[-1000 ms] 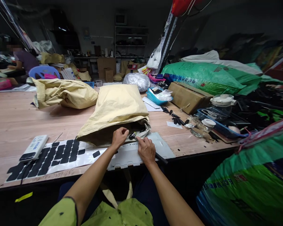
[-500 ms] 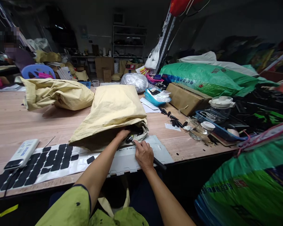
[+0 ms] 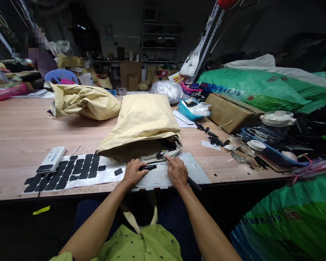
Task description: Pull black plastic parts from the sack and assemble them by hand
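Observation:
My left hand [image 3: 133,172] is closed on a slim black part [image 3: 150,167], low over a pale grey board [image 3: 190,170] at the table's front edge. In my right hand [image 3: 177,171] is a hammer [image 3: 195,183]; its metal head points toward the sack and its dark handle sticks out below my palm. Just beyond both hands lies a cream sack [image 3: 146,119], its mouth gaping toward me. Dark items show inside the right side of the mouth, but I cannot make them out.
Left of the board lie a sheet of black stickers [image 3: 81,168] and a white device [image 3: 52,159]. Another cream sack [image 3: 95,103] rests behind. On the right are loose black pieces [image 3: 214,139], a cardboard box [image 3: 230,112], a lidded jar [image 3: 277,123] and a green bag [image 3: 285,217].
My left hand has come out of the sack's mouth with a slim black part and moved down to the board. The right hand still holds the hammer. The view has shifted left.

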A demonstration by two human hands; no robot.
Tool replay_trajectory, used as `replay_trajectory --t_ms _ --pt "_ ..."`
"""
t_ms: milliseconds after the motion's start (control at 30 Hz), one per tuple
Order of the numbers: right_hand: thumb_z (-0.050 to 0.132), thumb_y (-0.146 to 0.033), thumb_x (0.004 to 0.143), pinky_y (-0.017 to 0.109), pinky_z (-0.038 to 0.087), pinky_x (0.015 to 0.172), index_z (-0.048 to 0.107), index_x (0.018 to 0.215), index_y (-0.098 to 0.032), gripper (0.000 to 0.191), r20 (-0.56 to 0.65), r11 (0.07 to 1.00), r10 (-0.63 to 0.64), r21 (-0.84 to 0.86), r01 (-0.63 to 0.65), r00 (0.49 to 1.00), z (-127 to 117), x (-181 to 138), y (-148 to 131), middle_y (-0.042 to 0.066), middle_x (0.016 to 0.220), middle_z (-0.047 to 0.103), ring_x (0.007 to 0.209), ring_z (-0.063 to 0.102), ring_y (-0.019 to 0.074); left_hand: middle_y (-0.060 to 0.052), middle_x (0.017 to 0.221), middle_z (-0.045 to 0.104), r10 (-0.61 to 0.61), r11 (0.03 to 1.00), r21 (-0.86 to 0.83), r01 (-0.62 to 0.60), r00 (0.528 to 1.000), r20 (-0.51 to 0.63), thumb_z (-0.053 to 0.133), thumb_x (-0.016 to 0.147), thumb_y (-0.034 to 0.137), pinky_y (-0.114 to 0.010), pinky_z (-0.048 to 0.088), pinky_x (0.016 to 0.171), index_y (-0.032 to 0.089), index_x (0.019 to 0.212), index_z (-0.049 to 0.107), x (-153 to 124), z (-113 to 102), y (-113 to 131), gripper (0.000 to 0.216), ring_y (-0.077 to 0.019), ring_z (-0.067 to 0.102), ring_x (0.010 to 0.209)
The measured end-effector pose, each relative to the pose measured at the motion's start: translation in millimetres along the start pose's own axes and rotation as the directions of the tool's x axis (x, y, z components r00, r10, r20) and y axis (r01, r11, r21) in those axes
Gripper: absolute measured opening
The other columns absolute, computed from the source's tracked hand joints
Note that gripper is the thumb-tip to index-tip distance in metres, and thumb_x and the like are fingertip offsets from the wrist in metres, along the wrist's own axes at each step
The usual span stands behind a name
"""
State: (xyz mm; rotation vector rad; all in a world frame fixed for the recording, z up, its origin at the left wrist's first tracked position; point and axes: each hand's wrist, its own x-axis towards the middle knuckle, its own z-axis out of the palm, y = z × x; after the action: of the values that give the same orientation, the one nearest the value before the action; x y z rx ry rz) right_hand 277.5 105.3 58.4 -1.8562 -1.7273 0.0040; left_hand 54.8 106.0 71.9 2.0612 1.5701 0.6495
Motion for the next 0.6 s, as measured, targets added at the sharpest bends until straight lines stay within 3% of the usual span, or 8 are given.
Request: replay_trajectory --t_ms 133,267,433,600 --pt "0.047 -0.02 0.093 0.031 0.046 0.086 0.066 0.125 -0.026 0.038 -0.083 0.952 -0.021 0.304 0.045 0.996 -12 -14 -13 0.006 0.104 0.067 0.096 0.059 0.0189 -0.003 0.095 0.069 -0.01 1.0 -0.01 0.011 1.0 0.02 0.074 0.078 0.03 -0.036 0.042 0.087 0.026 0.102 0.077 3 -3 3 0.025 -0.0227 0.056 0.095" --pt "0.046 -0.024 0.095 0.03 0.049 0.092 0.064 0.127 -0.024 0.036 -0.036 0.867 -0.15 0.475 0.149 0.988 -24 -38 -33 0.006 0.11 0.068 0.102 0.062 0.0172 -0.002 0.095 0.069 -0.012 0.999 -0.039 0.014 0.999 0.05 0.075 0.077 0.03 -0.036 0.042 0.089 0.028 0.101 0.077 2 -6 2 0.024 -0.0227 0.057 0.095" --pt "0.042 -0.023 0.098 0.028 0.05 0.085 0.061 0.13 -0.024 0.038 -0.014 0.867 -0.216 0.457 0.198 0.976 -28 -58 -50 0.006 0.099 0.066 0.092 0.063 0.0157 -0.001 0.096 0.069 -0.016 0.998 -0.059 0.02 0.997 0.073 0.076 0.075 0.028 -0.036 0.042 0.09 0.029 0.1 0.078 4 -6 0 0.025 -0.0226 0.057 0.097" --pt "0.039 -0.02 0.098 0.025 0.048 0.075 0.063 0.129 -0.025 0.04 0.073 0.927 -0.246 0.308 0.213 0.967 -23 -67 -50 0.004 0.085 0.062 0.081 0.06 0.0147 0.0 0.095 0.07 -0.024 0.998 -0.055 0.028 0.997 0.067 0.074 0.076 0.026 -0.035 0.041 0.089 0.029 0.094 0.079 5 -5 -1 0.019 -0.0211 0.057 0.095"
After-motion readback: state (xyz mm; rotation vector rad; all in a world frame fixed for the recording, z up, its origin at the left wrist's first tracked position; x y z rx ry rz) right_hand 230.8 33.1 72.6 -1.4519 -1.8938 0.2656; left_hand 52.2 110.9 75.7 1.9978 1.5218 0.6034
